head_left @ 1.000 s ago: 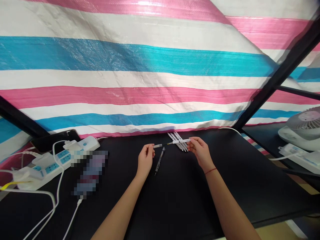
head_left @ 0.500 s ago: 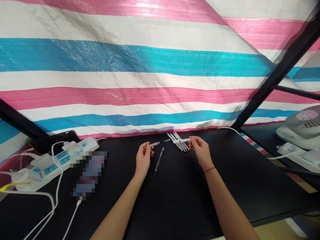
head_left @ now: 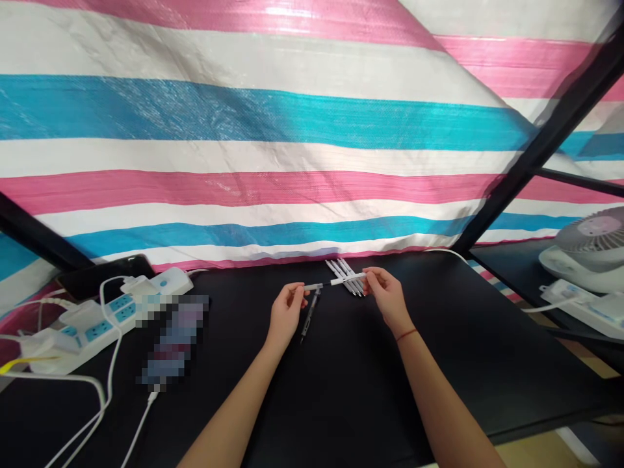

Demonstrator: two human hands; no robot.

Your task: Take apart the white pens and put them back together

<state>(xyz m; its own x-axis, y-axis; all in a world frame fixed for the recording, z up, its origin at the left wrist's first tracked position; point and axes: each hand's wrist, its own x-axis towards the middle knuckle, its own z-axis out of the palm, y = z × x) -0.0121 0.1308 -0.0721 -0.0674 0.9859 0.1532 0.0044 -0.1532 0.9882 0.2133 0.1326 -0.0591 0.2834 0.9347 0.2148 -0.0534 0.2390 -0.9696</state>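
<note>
My left hand (head_left: 285, 313) pinches one end of a thin white pen part (head_left: 312, 286) above the black table (head_left: 351, 377). My right hand (head_left: 383, 296) pinches a white pen barrel (head_left: 346, 280), its open end close to the tip of the left-hand part. A dark grey pen (head_left: 311, 314) lies on the table just under my left fingers. Several white pens (head_left: 348, 274) lie side by side behind my right hand, near the striped tarp.
A pink, white and blue striped tarp (head_left: 273, 143) hangs behind the table. White power strips with cables (head_left: 102, 312) and a blurred object (head_left: 173, 338) lie at the left. A white fan (head_left: 589, 250) and another power strip (head_left: 585, 305) stand at the right.
My hands have come closer together, so the left-hand part and the right-hand barrel now nearly meet end to end; the gap between them has shrunk.
</note>
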